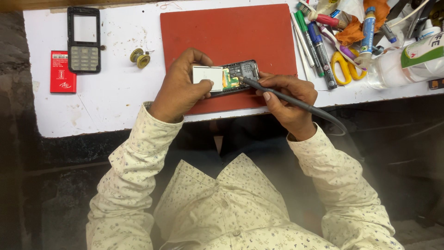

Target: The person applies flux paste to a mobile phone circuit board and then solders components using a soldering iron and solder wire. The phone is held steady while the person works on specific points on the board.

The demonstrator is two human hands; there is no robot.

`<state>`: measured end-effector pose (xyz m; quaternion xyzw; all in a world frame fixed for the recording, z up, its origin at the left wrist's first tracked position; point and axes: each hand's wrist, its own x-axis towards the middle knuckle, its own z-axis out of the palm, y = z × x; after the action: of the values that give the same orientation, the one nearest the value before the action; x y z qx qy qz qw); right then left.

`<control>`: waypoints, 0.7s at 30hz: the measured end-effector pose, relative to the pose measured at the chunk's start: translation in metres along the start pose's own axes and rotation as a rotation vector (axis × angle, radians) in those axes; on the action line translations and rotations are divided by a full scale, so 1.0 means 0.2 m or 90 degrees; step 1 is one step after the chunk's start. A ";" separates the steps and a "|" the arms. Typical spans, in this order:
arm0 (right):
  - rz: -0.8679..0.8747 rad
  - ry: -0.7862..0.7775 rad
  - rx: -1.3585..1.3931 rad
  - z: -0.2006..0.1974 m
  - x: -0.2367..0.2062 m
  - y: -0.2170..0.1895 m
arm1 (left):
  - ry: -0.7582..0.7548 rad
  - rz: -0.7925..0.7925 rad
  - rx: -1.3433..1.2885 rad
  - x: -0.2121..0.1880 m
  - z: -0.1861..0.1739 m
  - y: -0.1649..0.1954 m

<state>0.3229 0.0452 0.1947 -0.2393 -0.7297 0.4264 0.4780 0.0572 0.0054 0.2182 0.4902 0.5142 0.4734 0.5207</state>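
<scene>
My left hand (180,88) grips an opened mobile phone body (231,74) with a white screen panel and bare circuit board, held over the near edge of a red mat (231,32). My right hand (289,99) holds a dark soldering iron (268,91) like a pen, its tip touching the board near the green and yellow part. The iron's cable runs off to the right past my wrist.
A black phone front cover with keypad (83,39) and a red battery (63,71) lie at the left of the white table (115,92). A solder spool (140,57) sits near the mat. Pens, yellow scissors (344,65), tubes and a plastic bottle (407,65) crowd the right.
</scene>
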 end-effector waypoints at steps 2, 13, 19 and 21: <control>-0.005 -0.002 -0.014 0.00 0.00 0.00 | 0.009 -0.003 -0.027 -0.01 0.01 -0.01; -0.062 -0.017 -0.070 0.02 0.02 -0.01 | 0.013 0.028 -0.085 -0.03 0.01 -0.06; -0.060 -0.012 -0.061 0.01 0.03 -0.04 | 0.012 0.039 -0.063 -0.03 0.01 -0.06; -0.063 -0.012 -0.059 0.01 0.04 -0.04 | 0.011 0.046 -0.057 -0.03 0.01 -0.05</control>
<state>0.3180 0.0460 0.2041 -0.2206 -0.7640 0.3702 0.4803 0.0589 -0.0017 0.2078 0.4806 0.4792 0.5187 0.5200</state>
